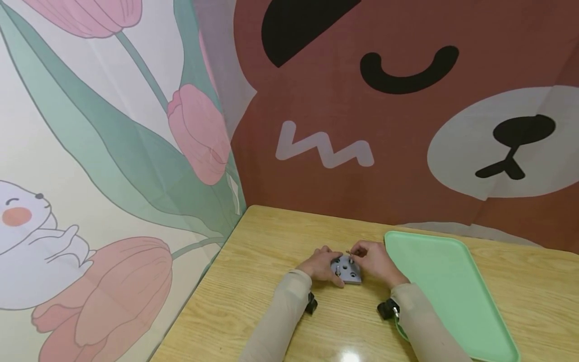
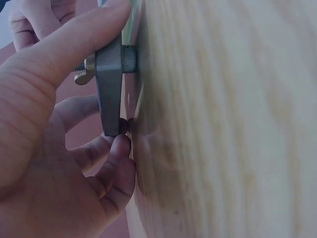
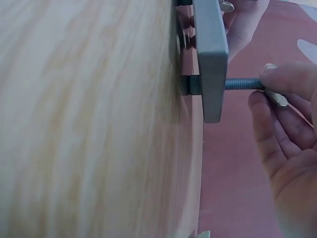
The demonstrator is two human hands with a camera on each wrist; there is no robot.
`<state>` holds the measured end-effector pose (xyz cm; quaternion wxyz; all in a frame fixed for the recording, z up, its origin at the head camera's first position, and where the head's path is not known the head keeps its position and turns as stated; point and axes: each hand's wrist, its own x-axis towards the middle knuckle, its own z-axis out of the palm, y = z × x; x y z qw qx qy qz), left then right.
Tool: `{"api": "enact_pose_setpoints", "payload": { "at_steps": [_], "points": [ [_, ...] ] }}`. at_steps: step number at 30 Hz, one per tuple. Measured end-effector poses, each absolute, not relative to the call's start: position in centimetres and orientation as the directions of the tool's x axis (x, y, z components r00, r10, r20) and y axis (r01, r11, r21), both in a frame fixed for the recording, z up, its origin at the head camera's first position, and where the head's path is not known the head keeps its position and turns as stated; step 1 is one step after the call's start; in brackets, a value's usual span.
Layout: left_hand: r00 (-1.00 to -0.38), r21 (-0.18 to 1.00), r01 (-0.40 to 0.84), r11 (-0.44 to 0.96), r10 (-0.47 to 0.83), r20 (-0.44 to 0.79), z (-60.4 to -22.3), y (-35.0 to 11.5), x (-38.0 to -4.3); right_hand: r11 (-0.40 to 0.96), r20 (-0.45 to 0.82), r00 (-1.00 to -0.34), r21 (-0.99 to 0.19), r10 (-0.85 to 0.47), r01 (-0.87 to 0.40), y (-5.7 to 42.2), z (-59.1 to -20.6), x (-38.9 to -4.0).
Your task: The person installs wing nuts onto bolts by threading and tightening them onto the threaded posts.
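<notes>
A grey metal plate (image 1: 348, 279) with holes and bolts through it stands just off the tabletop on the bolt heads. My left hand (image 1: 320, 265) grips its left side, thumb at the near edge and fingers round the far one. In the right wrist view a threaded bolt (image 3: 242, 84) sticks up out of the plate. My right hand (image 1: 374, 260) pinches a wing nut (image 3: 277, 99) at the tip of that bolt, between thumb and fingers. Another wing nut (image 2: 87, 70) sits on a second bolt close to the plate's face, beside my left thumb.
A light green tray (image 1: 434, 281) lies on the wooden table (image 1: 253, 281), right of my right forearm. Printed cloths, one with a brown bear (image 1: 316, 105), hang behind and to the left of the table.
</notes>
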<state>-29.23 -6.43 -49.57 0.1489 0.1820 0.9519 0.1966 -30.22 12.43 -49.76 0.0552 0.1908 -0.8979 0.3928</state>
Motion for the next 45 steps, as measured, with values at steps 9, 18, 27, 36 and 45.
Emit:
{"api": "enact_pose_setpoints", "payload": {
  "at_steps": [9,18,27,36,45],
  "points": [
    [-0.888,0.428,0.289,0.857,0.407,-0.214,-49.36,-6.35,-29.08,0.621,0.234,-0.926,-0.69,-0.295,-0.372,12.57,-49.85,-30.26],
    [-0.889,0.421,0.283,0.862,0.4,-0.221,-49.22,-6.31,-29.03,0.633,0.247,-0.917,-0.666,-0.312,-0.395,12.71,-49.99,-30.26],
    [-0.892,0.431,0.275,0.859,0.396,-0.219,-49.0,-6.2,-29.01,0.648,0.259,-0.91,-0.641,-0.323,-0.412,12.62,-49.82,-30.26],
    [-0.887,0.417,0.293,0.861,0.407,-0.218,-49.17,-6.16,-29.18,0.636,0.267,-0.91,-0.651,-0.318,-0.414,12.72,-49.63,-30.13],
    [-0.886,0.414,0.302,0.858,0.413,-0.21,-49.46,-6.39,-29.25,0.59,0.259,-0.903,-0.688,-0.343,-0.422,13.11,-49.8,-29.89]
  ]
}}
